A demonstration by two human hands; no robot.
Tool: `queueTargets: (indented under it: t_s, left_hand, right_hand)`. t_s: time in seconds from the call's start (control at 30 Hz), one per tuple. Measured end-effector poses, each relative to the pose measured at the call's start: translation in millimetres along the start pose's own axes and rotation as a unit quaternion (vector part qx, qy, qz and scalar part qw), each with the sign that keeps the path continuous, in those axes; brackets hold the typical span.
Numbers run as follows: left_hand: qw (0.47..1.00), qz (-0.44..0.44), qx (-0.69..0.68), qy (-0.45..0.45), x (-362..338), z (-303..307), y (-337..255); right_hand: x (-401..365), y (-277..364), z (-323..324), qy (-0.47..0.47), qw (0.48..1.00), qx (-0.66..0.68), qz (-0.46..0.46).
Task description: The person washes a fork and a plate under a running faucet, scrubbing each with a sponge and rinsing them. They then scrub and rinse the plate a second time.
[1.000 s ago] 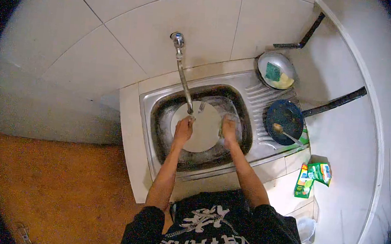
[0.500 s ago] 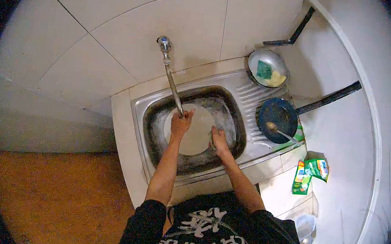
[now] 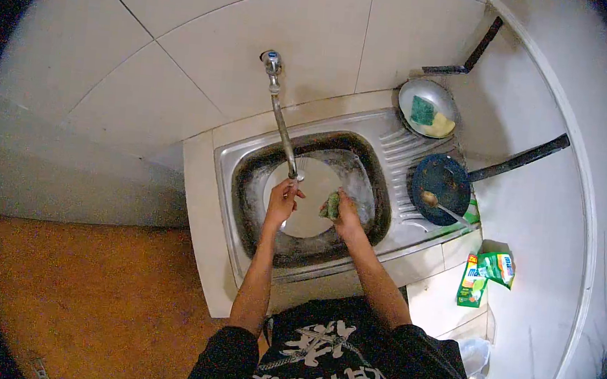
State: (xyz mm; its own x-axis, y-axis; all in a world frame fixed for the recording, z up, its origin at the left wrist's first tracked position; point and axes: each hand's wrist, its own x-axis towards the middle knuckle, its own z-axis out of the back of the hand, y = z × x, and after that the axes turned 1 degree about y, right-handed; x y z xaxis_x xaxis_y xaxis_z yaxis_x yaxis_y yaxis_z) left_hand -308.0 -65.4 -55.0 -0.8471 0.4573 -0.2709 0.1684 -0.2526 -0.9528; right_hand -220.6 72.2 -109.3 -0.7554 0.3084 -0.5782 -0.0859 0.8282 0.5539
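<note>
In the steel sink point(image 3: 382, 214) lies a large round whitish plate or lid point(image 3: 305, 224), partly covered by my hands. Beneath the spout of the tap point(image 3: 284, 134), my left hand point(image 3: 282, 203) hangs over the plate's left side. Its fingers are loosely bent and apart, with nothing visible in them. A green scouring sponge point(image 3: 332, 205) is gripped in my right hand point(image 3: 346, 216), above the plate's right side. The sink's inside looks wet and greyish with suds.
On the ribbed drainboard point(image 3: 393, 150) sit a dark frying pan point(image 3: 443, 176) with a spoon point(image 3: 432, 199) in it and a lighter pan point(image 3: 427, 92) holding a green pad point(image 3: 422, 110) and a yellow sponge point(image 3: 443, 125). Green packets point(image 3: 482, 274) lie to the right, beside the wall.
My left hand has drawn down slightly from the spout. My right hand has turned and lifted, so the green sponge now shows clearly. The whole view has shifted a little.
</note>
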Motion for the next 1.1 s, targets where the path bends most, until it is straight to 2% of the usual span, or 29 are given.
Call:
queueTargets:
  t_s: [0.07, 0.1, 0.13, 0.17, 0.2, 0.27, 0.37, 0.43, 0.47, 0.5, 0.57, 0.63, 0.77, 1.0, 1.1]
  left_hand:
    - [0.995, -0.075, -0.072, -0.003, 0.0, -2.4, 1.6]
    - [0.995, -0.075, -0.072, -0.003, 2.9, -0.7, 6.0]
    - [0.996, -0.039, -0.075, -0.001, 7.4, 2.2, 11.4]
    - [0.997, -0.003, -0.077, 0.001, 9.6, 3.0, 11.7]
    - [0.997, -0.004, -0.078, 0.003, 10.7, 2.5, 12.5]
    - [0.997, -0.051, 0.043, -0.038, 11.2, 1.0, 14.4]
    - [0.99, -0.073, 0.085, -0.08, 15.2, -3.0, 21.7]
    - [0.988, -0.092, 0.073, -0.097, 16.7, -8.0, 27.3]
    - [0.986, -0.11, 0.06, -0.113, 15.8, -9.7, 27.3]
    - [0.986, -0.11, 0.06, -0.113, 14.5, -8.9, 27.3]
    - [0.979, -0.06, 0.15, -0.124, 8.5, -6.1, 21.9]
    - [0.978, -0.034, 0.155, -0.138, -0.4, -10.0, 10.9]
    - [0.969, 0.025, 0.196, -0.147, -12.3, -10.4, 0.6]
    - [0.968, 0.003, 0.184, -0.169, -11.9, -6.9, 26.4]
    - [0.972, -0.044, 0.14, -0.182, -12.6, -6.8, 26.6]
  right_hand:
    - [0.2, 0.8, -4.1, 0.007, 1.0, 0.01, -0.004]
    - [2.0, -0.2, -4.4, -0.003, 1.0, -0.006, -0.025]
    - [3.2, -0.9, -3.8, -0.014, 0.999, -0.021, -0.045]
    - [0.8, 0.7, -4.7, -0.015, 0.999, -0.02, -0.043]
    - [-2.3, 2.1, -5.0, 0.002, 0.998, -0.042, -0.041]
    - [-10.1, 5.6, -7.0, 0.018, 0.997, -0.063, -0.037]
    - [-15.9, 7.1, -12.2, 0.009, 0.996, -0.084, -0.026]
    - [-11.3, 5.4, -11.8, -0.099, 0.986, -0.098, -0.087]
    - [-14.5, 7.5, -13.7, -0.1, 0.986, -0.098, -0.087]
    - [-18.6, 9.4, -15.0, -0.08, 0.988, -0.105, -0.076]
    - [-21.4, 9.8, -17.5, -0.06, 0.99, -0.111, -0.066]
    - [-18.8, 7.2, -19.2, -0.054, 0.996, -0.067, -0.039]
    - [-18.7, 9.8, -26.4, -0.039, 0.997, -0.046, -0.054]
    - [-16.8, 8.5, -29.8, 0.004, 0.994, -0.102, -0.039]
    - [-18.3, 7.1, -32.0, 0.0, 0.996, -0.089, -0.028]
